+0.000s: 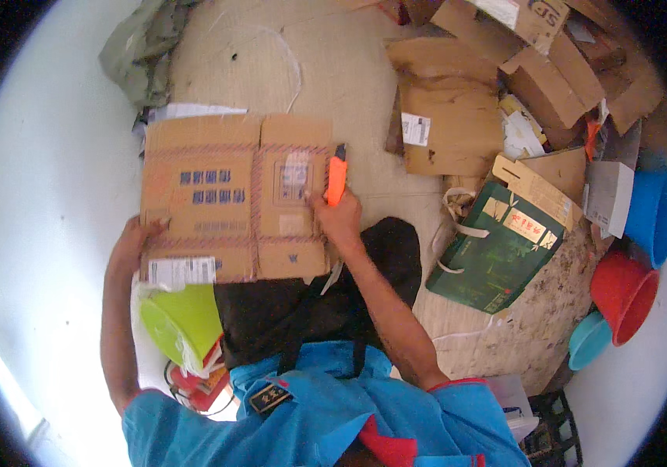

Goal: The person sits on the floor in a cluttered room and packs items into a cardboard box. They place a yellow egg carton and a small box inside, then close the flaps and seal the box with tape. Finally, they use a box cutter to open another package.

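Note:
A flattened cardboard box (222, 204) with printed marks and a white label lies across the front of my lap, held up between both hands. My left hand (149, 230) grips its left edge, the thumb on the face. At the right edge, my right hand (340, 219) pinches the cardboard and also holds an orange utility knife (337, 180), whose dark tip points away from me. Whether a blade is out cannot be told. The fingers behind the cardboard are hidden.
Right of me lie a green gift box (494, 251), a flattened carton (450, 117) and heaped cardboard (555, 82). Blue (651, 216) and red (619, 298) buckets stand along the right wall. A lime-green basin (184, 321) is at my left, grey-green fabric (140, 52) at the upper left.

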